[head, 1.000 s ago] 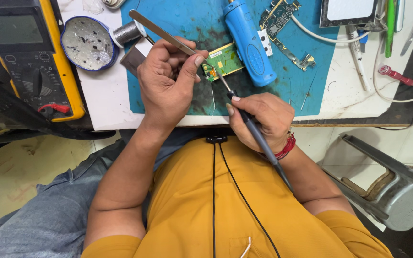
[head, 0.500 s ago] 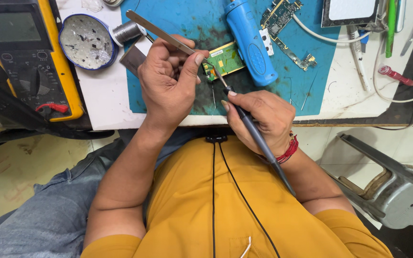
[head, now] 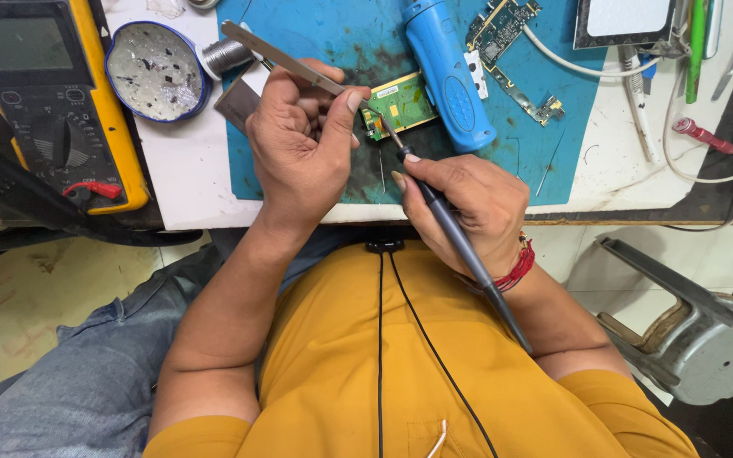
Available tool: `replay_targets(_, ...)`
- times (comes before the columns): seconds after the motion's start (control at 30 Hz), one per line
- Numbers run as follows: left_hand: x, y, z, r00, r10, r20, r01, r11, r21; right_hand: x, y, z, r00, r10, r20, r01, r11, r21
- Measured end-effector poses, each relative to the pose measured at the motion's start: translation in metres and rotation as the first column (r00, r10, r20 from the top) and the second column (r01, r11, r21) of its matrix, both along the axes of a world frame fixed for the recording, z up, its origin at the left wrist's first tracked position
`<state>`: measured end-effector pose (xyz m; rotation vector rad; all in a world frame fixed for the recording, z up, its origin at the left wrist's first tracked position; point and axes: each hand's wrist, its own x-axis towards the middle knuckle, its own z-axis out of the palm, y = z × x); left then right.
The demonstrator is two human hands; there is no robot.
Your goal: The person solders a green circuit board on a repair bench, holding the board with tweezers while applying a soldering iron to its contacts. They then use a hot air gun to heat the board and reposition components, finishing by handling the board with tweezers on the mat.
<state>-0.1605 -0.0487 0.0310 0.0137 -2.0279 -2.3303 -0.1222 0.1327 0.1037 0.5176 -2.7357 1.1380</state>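
A white workbench (head: 176, 182) is being seen from above, its near edge running just in front of the person's yellow shirt, and most of its middle is being covered by a blue mat (head: 316, 34) whose near edge is lying close to that bench edge. At the bench's left edge, a yellow-cased multimeter (head: 48, 110) is being cut off by the frame, and little open room is being left between it and the mat; that strip is being taken up by a round blue tin (head: 156, 69) and a solder spool (head: 224, 56). Past the right near corner, a grey metal stool (head: 706, 339) is being shown on the floor. On the mat's far part, a blue handled tool (head: 444, 72) is lying just beside a small green circuit board (head: 402, 103), which is sitting near the mat's middle, toward its near edge. A second, bare board (head: 511, 38) is lying near the far edge, partly cut off.

The left hand (head: 303, 157) is being kept closed around metal tweezers (head: 282, 58), whose tips are being brought to the green board's left edge. The right hand (head: 468, 203) is being kept clamped on a dark soldering iron (head: 456, 233), its tip meeting the same edge. The exact contact point is too small to be made out, and the mat beneath both hands is being hidden.
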Motion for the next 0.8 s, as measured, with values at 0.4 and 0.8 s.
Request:
replay_targets(0.4,0.0018,0.0018,-0.0042,0.999,0.004,-0.034,-0.004,1.000,0.019,-0.0006,0.0003,0.0022,1.000,-0.017,0.009,0.017,1.000,0.011)
replay_targets(0.8,0.0030,0.0035,-0.0077,1.000,-0.005,-0.026,0.008,0.996,0.090,-0.0009,0.0000,0.0062,1.000,-0.016,0.017,0.016,1.000,0.025)
